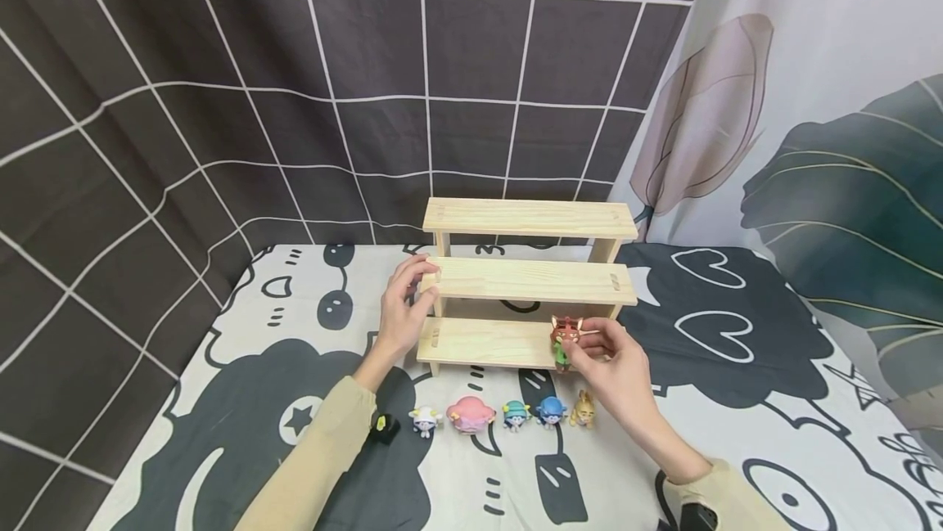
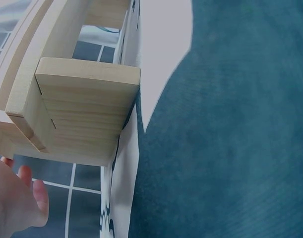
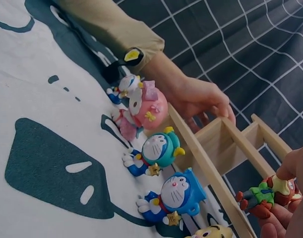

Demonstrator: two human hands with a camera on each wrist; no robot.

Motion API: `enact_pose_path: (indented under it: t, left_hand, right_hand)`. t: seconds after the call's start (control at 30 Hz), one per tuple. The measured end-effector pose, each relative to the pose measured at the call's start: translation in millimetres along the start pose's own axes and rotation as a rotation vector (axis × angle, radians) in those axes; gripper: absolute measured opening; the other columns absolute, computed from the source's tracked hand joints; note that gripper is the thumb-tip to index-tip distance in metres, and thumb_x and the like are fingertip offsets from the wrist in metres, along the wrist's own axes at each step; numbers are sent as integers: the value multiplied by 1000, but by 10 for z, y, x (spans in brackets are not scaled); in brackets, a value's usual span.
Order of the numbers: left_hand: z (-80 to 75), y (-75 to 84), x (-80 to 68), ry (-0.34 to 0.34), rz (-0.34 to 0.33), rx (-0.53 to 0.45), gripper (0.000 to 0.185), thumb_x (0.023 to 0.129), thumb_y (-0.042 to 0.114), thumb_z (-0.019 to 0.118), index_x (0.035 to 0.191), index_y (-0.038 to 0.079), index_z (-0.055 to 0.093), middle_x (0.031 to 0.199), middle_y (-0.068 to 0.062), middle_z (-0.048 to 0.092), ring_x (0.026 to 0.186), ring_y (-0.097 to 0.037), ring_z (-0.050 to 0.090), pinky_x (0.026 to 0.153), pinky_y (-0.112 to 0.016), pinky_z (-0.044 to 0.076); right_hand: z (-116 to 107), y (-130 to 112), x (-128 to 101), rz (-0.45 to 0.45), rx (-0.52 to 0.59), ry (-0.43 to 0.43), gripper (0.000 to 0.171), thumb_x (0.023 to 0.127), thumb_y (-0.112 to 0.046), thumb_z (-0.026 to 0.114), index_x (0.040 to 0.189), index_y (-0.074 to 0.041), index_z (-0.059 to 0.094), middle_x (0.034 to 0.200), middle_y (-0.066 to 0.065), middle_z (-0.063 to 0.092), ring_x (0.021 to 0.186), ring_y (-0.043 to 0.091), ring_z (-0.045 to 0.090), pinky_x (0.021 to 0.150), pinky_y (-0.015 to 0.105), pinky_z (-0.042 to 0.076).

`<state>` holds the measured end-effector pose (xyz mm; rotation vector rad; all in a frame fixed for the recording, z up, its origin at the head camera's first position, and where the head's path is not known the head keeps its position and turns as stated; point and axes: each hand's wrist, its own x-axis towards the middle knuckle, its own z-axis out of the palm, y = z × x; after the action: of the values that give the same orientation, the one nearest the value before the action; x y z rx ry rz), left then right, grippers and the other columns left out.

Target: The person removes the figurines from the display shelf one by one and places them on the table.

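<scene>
A three-tier wooden shelf [image 1: 508, 279] stands on the patterned cloth. Between the thumb and fingers of my right hand [image 1: 613, 359] is a fox figurine [image 3: 263, 197] with a reddish-brown head and green clothing, held at the right part of the lowest tier. Whether its feet touch the board I cannot tell. My left hand [image 1: 403, 310] rests at the left end of the middle tier, fingertips at its edge. In front of the shelf stand a white figurine [image 1: 425, 420], a pink figurine [image 1: 471, 415], a teal figurine [image 1: 516, 414], a blue figurine [image 1: 550, 411] and a yellow figurine [image 1: 583, 411].
A dark grid curtain [image 1: 368, 48] hangs behind and to the left, and a leaf-print curtain [image 1: 810, 130] on the right. The cloth [image 1: 508, 482] under everything is black and white. A black wrist device [image 1: 384, 428] is near the left sleeve.
</scene>
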<state>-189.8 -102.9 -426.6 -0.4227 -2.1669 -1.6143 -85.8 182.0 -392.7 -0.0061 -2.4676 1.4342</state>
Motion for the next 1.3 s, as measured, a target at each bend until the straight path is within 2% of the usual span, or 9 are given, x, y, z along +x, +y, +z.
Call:
enact_pose_path:
  t: [0.67, 1.0, 1.3]
  left_hand:
    - [10, -1, -6, -5, -4, 3, 31, 87, 10, 58, 116, 4, 65, 143, -13, 51, 115, -32, 52, 98, -58, 39]
    - [2, 1, -7, -1, -7, -3, 32, 86, 10, 58, 116, 4, 66, 143, -12, 51, 114, -32, 52, 98, -60, 39]
    - [3, -2, -11, 0, -7, -8, 32, 86, 10, 59, 116, 4, 66, 143, -12, 51, 113, -32, 53, 97, -58, 40]
  right_hand:
    - [-177, 100, -71, -8, -55, 23, 30, 86, -5, 75, 111, 3, 61, 91, 11, 69, 77, 8, 62, 66, 13, 47]
    - [-265, 154, -124, 44, -67, 45, 29, 85, -4, 74, 110, 2, 61, 91, 12, 68, 77, 5, 61, 64, 13, 47]
    - [-366, 235, -202, 45, -96, 64, 28, 87, -7, 73, 111, 3, 61, 91, 11, 68, 76, 3, 61, 64, 12, 47]
